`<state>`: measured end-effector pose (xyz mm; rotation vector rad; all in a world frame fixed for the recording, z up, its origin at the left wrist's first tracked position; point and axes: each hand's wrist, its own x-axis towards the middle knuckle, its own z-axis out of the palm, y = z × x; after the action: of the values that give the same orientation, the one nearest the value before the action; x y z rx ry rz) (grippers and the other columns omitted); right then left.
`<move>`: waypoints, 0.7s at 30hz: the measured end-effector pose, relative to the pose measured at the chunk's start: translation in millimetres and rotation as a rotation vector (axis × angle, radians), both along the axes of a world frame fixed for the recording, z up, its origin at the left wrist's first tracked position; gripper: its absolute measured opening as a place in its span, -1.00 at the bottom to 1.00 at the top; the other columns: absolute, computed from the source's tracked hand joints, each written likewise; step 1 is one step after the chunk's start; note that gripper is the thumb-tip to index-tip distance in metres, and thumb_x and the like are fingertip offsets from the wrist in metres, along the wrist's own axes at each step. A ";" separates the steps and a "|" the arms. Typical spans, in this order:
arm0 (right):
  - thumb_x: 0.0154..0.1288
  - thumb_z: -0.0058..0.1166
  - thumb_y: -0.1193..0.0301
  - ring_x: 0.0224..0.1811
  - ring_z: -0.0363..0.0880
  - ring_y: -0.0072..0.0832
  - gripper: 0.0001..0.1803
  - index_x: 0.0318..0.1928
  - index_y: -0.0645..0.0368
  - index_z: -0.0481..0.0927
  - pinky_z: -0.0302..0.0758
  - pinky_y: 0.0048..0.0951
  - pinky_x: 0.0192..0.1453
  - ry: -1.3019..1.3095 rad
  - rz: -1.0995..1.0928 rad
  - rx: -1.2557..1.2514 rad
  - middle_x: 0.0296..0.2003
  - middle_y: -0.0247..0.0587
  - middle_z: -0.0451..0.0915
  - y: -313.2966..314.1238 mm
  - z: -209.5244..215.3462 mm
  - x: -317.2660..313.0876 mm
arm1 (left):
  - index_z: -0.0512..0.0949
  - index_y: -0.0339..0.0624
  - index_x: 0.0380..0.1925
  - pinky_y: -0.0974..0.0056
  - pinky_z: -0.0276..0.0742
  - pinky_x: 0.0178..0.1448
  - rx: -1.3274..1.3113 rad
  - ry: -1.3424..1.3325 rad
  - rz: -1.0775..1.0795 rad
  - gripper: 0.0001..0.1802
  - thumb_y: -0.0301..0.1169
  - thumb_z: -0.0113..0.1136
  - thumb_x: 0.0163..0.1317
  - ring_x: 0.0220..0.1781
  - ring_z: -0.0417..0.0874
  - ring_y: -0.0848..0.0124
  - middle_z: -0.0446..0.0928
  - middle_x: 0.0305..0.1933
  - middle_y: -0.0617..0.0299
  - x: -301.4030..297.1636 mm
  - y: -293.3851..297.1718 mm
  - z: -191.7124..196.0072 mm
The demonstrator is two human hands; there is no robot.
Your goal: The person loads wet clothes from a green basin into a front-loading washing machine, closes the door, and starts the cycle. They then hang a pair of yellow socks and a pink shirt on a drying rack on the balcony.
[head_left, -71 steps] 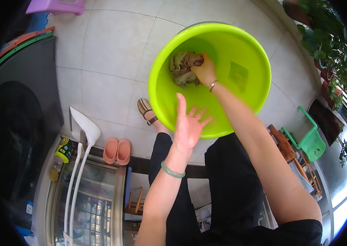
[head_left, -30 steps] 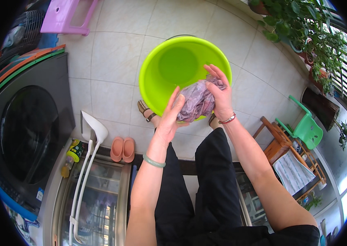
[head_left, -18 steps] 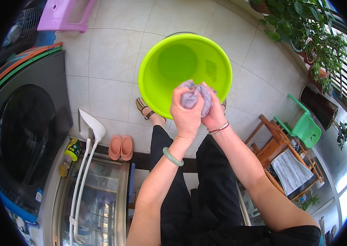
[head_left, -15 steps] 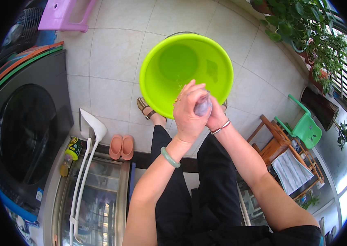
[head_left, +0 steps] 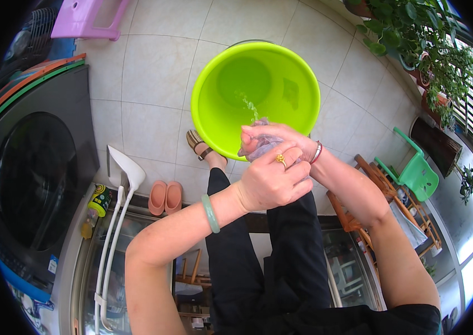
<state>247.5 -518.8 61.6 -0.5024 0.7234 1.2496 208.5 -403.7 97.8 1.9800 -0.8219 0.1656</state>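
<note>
A wet, pale purple cloth [head_left: 260, 146] is bunched in both my hands over the near rim of a lime-green bucket [head_left: 299, 114]. Water streams from the cloth down into the bucket. My left hand [head_left: 279, 177], with a gold ring and a jade-coloured bangle on its arm, is closed round the near end of the cloth. Just beyond it, my right hand [head_left: 282, 134] wraps the far part, its fingers curled across the top. Most of the cloth is hidden by my fingers. The bucket stands on the tiled floor in front of my feet.
At left are a dark front-loading washing machine [head_left: 38, 178], a white long-handled dustpan [head_left: 127, 170] and pink slippers [head_left: 165, 198]. A purple stool [head_left: 88, 19] stands far left. Potted plants [head_left: 395, 33], a green chair [head_left: 418, 176] and wooden furniture [head_left: 370, 178] line the right.
My hands have turned against each other and drawn nearer to me, with the left elbow swung outward. More of the cloth shows, and a stream of water now falls from it.
</note>
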 end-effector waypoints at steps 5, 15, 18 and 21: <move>0.31 0.23 0.26 -0.45 0.42 -0.66 -0.74 -0.36 0.14 0.50 0.44 -0.56 -0.34 0.007 0.123 -0.009 -0.50 -0.40 0.47 2.5 0.8 -1.0 | 0.35 -0.03 -0.75 0.23 0.58 0.00 0.006 -0.052 -0.065 -0.82 -0.32 0.13 -0.46 -0.31 0.55 0.32 0.37 -0.54 0.32 -9.5 -3.4 1.0; 0.32 0.17 0.22 -0.56 0.32 -0.62 -0.67 -0.47 0.14 0.43 0.42 -0.52 -0.32 -0.166 0.330 0.011 -0.62 -0.43 0.37 7.9 -0.9 1.8 | 0.34 -0.06 -0.73 0.29 0.51 -0.09 0.076 -0.204 -0.182 -0.83 -0.32 0.13 -0.33 -0.37 0.53 0.33 0.27 -0.55 0.29 -14.9 -5.3 -4.4; 0.30 0.11 0.31 -0.57 0.32 -0.62 -0.73 -0.48 0.17 0.42 0.43 -0.49 -0.31 -0.219 0.360 -0.011 -0.61 -0.40 0.38 8.1 -0.2 4.3 | 0.34 -0.06 -0.73 0.30 0.48 -0.12 0.093 -0.228 -0.213 -0.83 -0.32 0.13 -0.28 -0.37 0.52 0.33 0.27 -0.54 0.28 -15.7 -5.6 -7.3; 0.26 0.04 0.38 -0.57 0.34 -0.62 -0.79 -0.48 0.20 0.43 0.43 -0.49 -0.33 -0.243 0.381 -0.026 -0.60 -0.36 0.39 7.3 -4.7 1.5 | 0.35 -0.06 -0.73 0.31 0.47 -0.12 0.104 -0.233 -0.257 -0.83 -0.31 0.13 -0.25 -0.37 0.52 0.32 0.28 -0.53 0.28 -15.0 -4.1 -8.1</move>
<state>248.9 -511.5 56.9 -0.8255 0.4501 1.5000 193.4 -407.8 89.6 1.9538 -1.2491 0.2088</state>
